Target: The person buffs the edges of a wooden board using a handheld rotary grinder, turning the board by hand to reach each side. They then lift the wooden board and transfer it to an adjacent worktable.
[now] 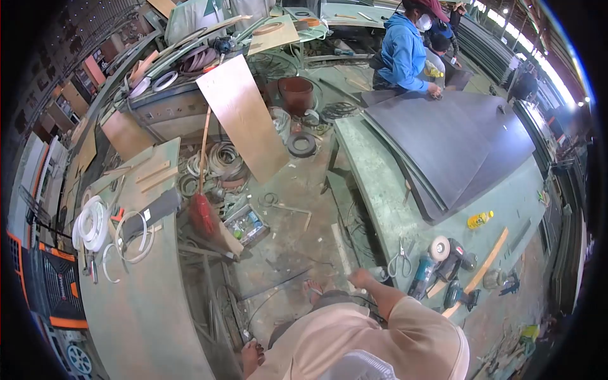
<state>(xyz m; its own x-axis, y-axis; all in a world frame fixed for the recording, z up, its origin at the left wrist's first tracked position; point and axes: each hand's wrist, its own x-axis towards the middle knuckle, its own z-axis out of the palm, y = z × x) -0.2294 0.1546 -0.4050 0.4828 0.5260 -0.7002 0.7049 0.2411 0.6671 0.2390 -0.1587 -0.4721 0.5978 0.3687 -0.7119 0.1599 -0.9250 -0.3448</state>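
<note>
My left hand (253, 354) is low at the bottom of the view, beside the left table (136, 316). Its fingers are curled, and anything inside them is too small to make out. My right hand (361, 279) is closed near the front edge of the right table (380, 183); what it grips, if anything, is hidden. Closest to it on that table are a pair of scissors (399, 260) and a blue angle grinder (423, 275). A dark power tool (457, 258), a drill (453, 294) and a curved wooden strip (484, 272) lie farther right.
Dark sheets (437, 139) and a yellow bottle (480, 219) lie on the right table. A person in blue (402, 50) touches the sheets. A leaning board (244, 117), red broom (201, 214), toolbox (247, 225) and coiled strips (225, 158) crowd the floor. White rolls (92, 225) lie left.
</note>
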